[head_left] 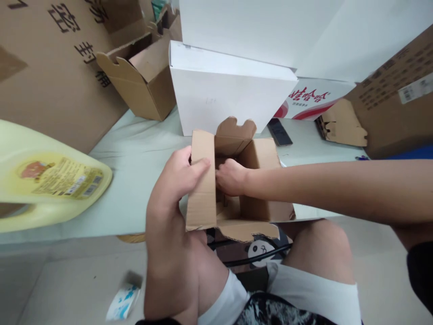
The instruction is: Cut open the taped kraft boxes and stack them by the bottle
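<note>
An open cardboard box stands at the table's front edge with its flaps folded outward. My left hand grips the box's left side, the thumb lying over the left flap and the other fingers hidden behind it. Inside the box is my right hand, near the left inner wall. Its fingers are curled, and the tips are partly hidden by the left flap. Whatever they may hold cannot be made out.
A white box stands just behind. To the left are a yellow jug and another open carton. A phone and a folded cardboard piece lie right. Large cartons flank the table.
</note>
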The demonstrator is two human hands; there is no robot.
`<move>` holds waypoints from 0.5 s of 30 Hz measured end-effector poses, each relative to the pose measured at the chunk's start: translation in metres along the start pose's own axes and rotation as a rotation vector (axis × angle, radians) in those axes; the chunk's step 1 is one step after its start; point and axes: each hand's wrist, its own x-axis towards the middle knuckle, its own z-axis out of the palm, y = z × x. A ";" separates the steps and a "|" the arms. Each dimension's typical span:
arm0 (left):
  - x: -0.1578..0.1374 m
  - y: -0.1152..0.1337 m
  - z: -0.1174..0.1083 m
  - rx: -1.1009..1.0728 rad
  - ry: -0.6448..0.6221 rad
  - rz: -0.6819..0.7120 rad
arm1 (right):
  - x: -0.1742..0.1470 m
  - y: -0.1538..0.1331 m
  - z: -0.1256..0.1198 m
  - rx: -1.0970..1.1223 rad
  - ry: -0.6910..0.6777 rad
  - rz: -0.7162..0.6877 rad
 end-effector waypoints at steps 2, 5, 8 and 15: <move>0.000 0.000 0.000 0.000 -0.003 0.011 | 0.000 0.001 -0.002 0.021 -0.047 0.018; -0.001 -0.001 -0.003 -0.026 0.010 0.025 | -0.001 0.000 -0.012 0.049 -0.134 0.044; -0.004 -0.006 -0.010 -0.069 0.032 0.027 | -0.010 -0.001 -0.032 0.068 -0.163 0.072; -0.014 -0.026 -0.029 -0.163 0.129 0.003 | -0.073 0.026 -0.053 0.242 0.405 0.137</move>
